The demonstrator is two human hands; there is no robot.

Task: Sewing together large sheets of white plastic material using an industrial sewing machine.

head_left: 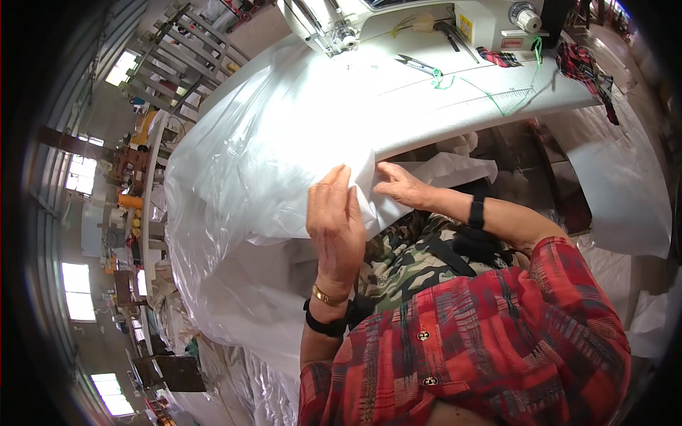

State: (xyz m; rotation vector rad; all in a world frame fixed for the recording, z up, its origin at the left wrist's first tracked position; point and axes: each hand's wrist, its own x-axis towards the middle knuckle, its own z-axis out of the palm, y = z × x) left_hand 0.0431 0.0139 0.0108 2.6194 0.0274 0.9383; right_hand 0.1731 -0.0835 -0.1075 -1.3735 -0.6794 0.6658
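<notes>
A large white sheet [234, 167], glossy and see-through in places, spreads over the sewing machine's bed and hangs down to my lap. My left hand [334, 224] lies along its near edge, fingers together and thumb against a folded part. Just to the right, my right hand [403, 187] has its bent fingers and thumb at the same raised fold; some fingertips are hidden by the sheet. Both hands appear to pinch the fold. The sewing machine's needle area [346, 41] is beyond the hands, above the sheet.
Thread snips [418, 65] with green thread lie on the machine bed [497, 82], near a dark tool [455, 35]. Plaid cloth strips [586, 71] hang at the right. More white sheeting [618, 170] drapes at far right. A slatted rack [181, 57] stands at back left.
</notes>
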